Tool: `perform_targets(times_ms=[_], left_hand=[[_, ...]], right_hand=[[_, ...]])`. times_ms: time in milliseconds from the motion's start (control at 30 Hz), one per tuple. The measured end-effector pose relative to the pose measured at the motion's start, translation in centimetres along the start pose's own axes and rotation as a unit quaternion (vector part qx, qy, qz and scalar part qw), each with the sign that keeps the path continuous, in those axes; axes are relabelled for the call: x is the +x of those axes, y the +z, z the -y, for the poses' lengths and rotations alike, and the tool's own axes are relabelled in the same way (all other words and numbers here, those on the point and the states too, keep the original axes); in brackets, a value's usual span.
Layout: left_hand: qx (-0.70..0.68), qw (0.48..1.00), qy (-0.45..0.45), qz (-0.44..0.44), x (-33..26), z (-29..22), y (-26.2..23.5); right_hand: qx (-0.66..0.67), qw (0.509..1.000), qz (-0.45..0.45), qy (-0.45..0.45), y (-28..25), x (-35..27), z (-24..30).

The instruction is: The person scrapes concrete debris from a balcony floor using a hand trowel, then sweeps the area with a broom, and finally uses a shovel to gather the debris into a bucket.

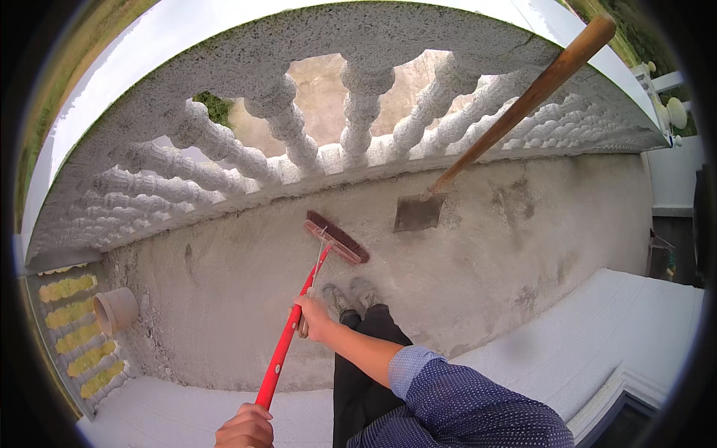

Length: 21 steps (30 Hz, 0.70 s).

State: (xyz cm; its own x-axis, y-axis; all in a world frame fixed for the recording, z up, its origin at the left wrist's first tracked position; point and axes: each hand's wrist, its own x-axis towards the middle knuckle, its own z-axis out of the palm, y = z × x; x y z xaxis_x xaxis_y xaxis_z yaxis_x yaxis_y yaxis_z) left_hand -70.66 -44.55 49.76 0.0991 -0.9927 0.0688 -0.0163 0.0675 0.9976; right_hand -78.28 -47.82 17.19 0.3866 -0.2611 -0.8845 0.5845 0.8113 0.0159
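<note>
A push broom (337, 237) with a red handle and dark reddish bristles rests its head on the dusty concrete floor, ahead of my shoes. My right hand (315, 319) is closed around the middle of the red handle, its forearm reaching in from the lower right under a rolled blue sleeve. Near the handle's upper end, at the lower edge, my left hand (246, 427) is wrapped around it. Right of the broom head, a square-bladed tool (418, 212) stands with its blade on the floor and its long wooden handle leaning on the balustrade.
A pale stone balustrade (302, 138) curves along the far side. A beige bucket-like pot (116, 310) lies tipped at the left, near loose rubble (155, 340). My shoes (352, 296) stand on the concrete floor (224, 299). A white wall (545, 340) runs along the lower right.
</note>
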Motion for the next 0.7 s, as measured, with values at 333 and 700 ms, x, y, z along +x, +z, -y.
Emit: perform_targets(times_ms=[333,700], left_hand=[[-0.068,0.995,0.063,0.047,1.8,0.3,-1.4],[-0.035,0.992,0.104,0.059,5.3,1.9,5.8]], right_hand=[[-0.151,0.906,-0.135,-0.371,-5.9,-10.9,6.8],[-0.149,0.529,-0.319,-0.773,-5.8,-20.4,37.4]])
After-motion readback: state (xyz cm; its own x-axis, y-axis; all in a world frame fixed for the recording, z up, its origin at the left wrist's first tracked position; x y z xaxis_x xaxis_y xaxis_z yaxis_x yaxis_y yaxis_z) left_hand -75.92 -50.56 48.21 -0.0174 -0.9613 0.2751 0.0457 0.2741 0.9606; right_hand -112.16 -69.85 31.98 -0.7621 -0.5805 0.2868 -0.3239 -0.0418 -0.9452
